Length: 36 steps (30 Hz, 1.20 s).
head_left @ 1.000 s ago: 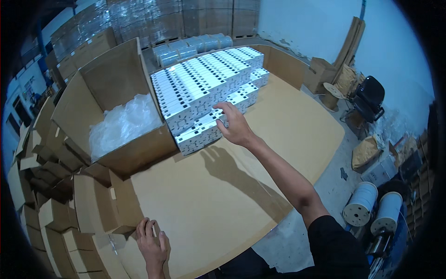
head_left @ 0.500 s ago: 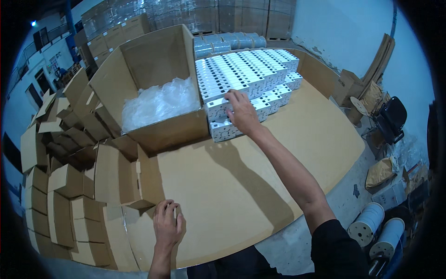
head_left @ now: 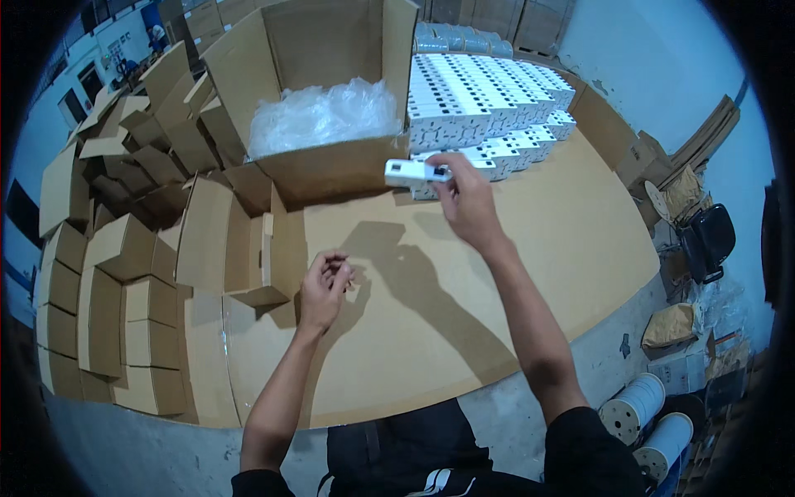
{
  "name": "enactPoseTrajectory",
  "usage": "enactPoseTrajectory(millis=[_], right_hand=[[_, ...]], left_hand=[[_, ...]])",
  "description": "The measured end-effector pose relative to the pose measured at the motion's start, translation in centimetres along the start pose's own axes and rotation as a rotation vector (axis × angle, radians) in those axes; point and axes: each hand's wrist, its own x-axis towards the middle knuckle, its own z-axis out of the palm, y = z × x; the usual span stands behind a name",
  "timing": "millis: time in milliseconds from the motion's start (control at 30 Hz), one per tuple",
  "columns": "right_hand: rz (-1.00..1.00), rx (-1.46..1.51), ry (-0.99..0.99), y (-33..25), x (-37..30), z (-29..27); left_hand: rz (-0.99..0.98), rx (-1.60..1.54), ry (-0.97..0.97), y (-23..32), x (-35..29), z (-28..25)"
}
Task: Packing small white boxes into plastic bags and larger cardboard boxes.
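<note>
My right hand point(head_left: 472, 207) pinches one end of a slim white box point(head_left: 403, 173) with small dark square marks, holding it level just in front of the white stack. Behind it stand rows of similar white boxes point(head_left: 451, 124), printed with dark patterns on their sides and piled in layers. Over the table, my left hand point(head_left: 323, 294) hovers with fingers loosely curled and apart, nothing in it. Just left of that hand sits an open, narrow brown carton point(head_left: 281, 240).
A large open carton point(head_left: 339, 170) holding clear plastic film point(head_left: 327, 116) stands at the back. Several folded brown cartons point(head_left: 103, 315) are packed along the left. Cardboard covers the table point(head_left: 397, 331). Wire spools point(head_left: 633, 406) and a black chair point(head_left: 708, 240) are on the right.
My right hand has taken a white box off the stack's near left corner and drawn it toward me. My left hand has lifted off the tabletop and moved inward. The view has shifted.
</note>
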Motion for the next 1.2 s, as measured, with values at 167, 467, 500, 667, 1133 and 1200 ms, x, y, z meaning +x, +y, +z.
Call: enactPoseTrajectory(millis=[167, 467, 500, 667, 1133, 1200], right_hand=[[0.025, 0.145, -0.186, -4.1, -6.6, 4.3], [0.291, 0.476, -0.156, -1.2, -10.0, 9.0], [0.352, 0.547, -0.118, -0.7, -9.9, 9.5], [0.492, 0.493, -0.174, 0.2, -10.3, 9.7], [0.4, 0.369, -0.211, -0.1, -10.3, 9.0], [0.332, 0.323, -0.186, -0.5, -9.8, 8.4]], left_hand=[[-0.282, -0.447, -0.176, 0.1, 0.9, -1.6], [-0.094, -0.304, 0.048, -1.9, 2.3, -0.4], [0.029, -0.221, 0.091, -1.9, 2.4, -0.1], [0.075, -0.15, 0.038, -1.7, 2.5, -0.1], [0.043, 0.085, -0.026, -0.4, 1.7, 0.2], [0.232, 0.098, 0.171, 0.8, 1.4, 0.9]])
